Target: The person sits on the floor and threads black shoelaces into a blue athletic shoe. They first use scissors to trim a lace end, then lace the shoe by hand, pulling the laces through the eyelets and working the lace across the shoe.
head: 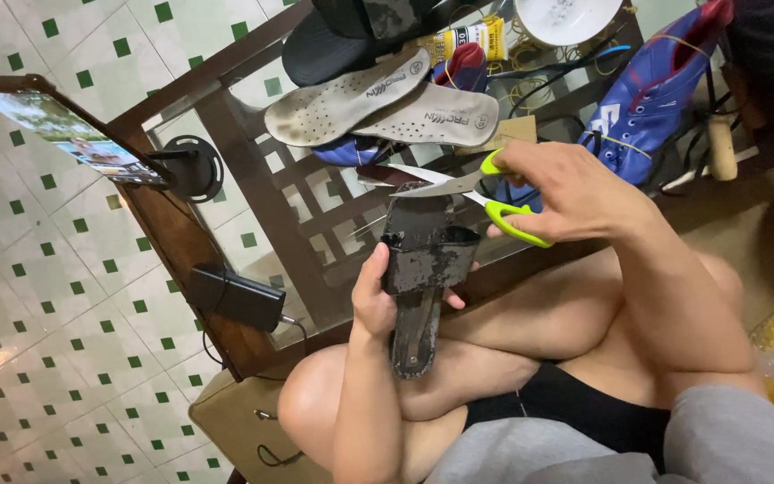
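My left hand [374,296] grips a worn black slide sandal [423,269] by its side, holding it upright over my knees. My right hand [566,188] holds scissors with lime-green handles [494,202], fingers through the loops. The blades are parted, their tips at the sandal's top edge.
A glass-topped wooden table [253,197] carries two grey insoles [378,103], a blue sports shoe [656,99], a white bowl [566,18], a glue tube [463,40] and rubber bands. A phone on a stand [73,134] and a black power bank [239,296] sit at its left. Green-and-white tiled floor lies beyond.
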